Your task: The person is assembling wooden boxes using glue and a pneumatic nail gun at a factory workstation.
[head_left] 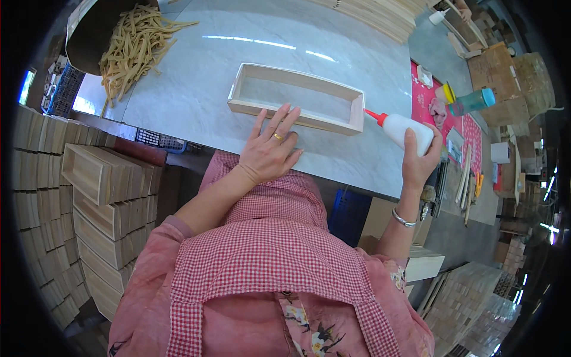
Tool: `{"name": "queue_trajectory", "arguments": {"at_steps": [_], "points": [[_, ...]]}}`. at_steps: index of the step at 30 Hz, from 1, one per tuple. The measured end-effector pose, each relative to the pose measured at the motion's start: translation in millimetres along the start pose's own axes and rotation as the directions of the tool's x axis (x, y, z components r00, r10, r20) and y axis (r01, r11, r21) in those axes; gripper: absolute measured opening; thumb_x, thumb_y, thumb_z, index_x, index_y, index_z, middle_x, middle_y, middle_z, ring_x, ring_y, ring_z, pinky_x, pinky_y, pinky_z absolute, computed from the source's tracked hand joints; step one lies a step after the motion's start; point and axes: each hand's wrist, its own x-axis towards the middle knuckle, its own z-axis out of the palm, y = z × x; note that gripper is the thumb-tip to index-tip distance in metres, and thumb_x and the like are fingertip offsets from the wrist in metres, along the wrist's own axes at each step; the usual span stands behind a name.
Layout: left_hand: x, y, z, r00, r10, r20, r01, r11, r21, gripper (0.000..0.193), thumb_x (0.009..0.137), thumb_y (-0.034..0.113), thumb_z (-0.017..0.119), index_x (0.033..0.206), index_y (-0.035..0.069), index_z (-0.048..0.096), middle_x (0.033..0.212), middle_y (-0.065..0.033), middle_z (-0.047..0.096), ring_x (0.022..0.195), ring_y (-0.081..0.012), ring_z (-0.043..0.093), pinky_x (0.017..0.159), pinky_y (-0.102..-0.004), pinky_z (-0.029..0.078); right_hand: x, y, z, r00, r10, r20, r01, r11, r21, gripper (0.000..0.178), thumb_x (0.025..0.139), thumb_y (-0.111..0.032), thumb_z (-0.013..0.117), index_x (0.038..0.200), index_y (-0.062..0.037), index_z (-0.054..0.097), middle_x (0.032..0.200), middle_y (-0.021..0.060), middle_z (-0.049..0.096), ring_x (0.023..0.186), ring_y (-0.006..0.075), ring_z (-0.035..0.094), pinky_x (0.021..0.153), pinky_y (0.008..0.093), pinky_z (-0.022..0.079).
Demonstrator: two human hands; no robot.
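A shallow rectangular wooden frame point(330, 122) lies on the pale marbled tabletop point(196, 89), its long side running across in front of me. My left hand point(272, 146) rests at the frame's near side, fingers stretched and slightly spread, fingertips touching the near wall. In my right hand point(421, 152) is a white glue bottle point(404, 132) with a red nozzle, tilted so that its tip points left. That tip is at or very near the frame's right end; whether it touches I cannot tell. Part of the bottle is hidden by my fingers.
Rubber bands point(140, 44) spill from a container at the far left. Thin wooden strips point(380, 15) are piled at the back. Stacked wooden frames point(110, 178) stand left of the table. At right are a teal-lidded bottle point(473, 102), a yellow-rimmed tub point(445, 92) and cardboard boxes point(496, 77).
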Motion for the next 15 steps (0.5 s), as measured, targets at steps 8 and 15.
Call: {"name": "queue_trajectory", "arguments": {"at_steps": [8,15], "points": [[-2,-2,-2,0.999,-0.017,0.041,0.016,1.000,0.023,0.027,0.089,0.031,0.066,0.103,0.007,0.067,0.160,-0.0138,0.038,0.151,-0.0302,0.031,0.125,-0.0508,0.017,-25,-21,-23,0.995,0.073,0.063,-0.076,0.997,0.033,0.038,0.087,-0.016,0.074,0.120,-0.0052,0.059,0.104,0.0111,0.065,0.091,0.0229,0.060,0.083,0.0348,0.051],[-6,-7,4,0.997,0.047,-0.058,-0.045,0.999,0.023,0.031,0.088,0.029,0.069,0.109,0.007,0.066,0.147,-0.0133,0.048,0.138,-0.0298,0.046,0.120,-0.0449,0.031,-43,-64,39,0.916,0.340,0.214,-0.395,0.860,0.324,0.041,0.087,-0.016,0.074,0.123,-0.0053,0.057,0.109,0.0115,0.063,0.090,0.0219,0.059,0.081,0.0323,0.051]]}}
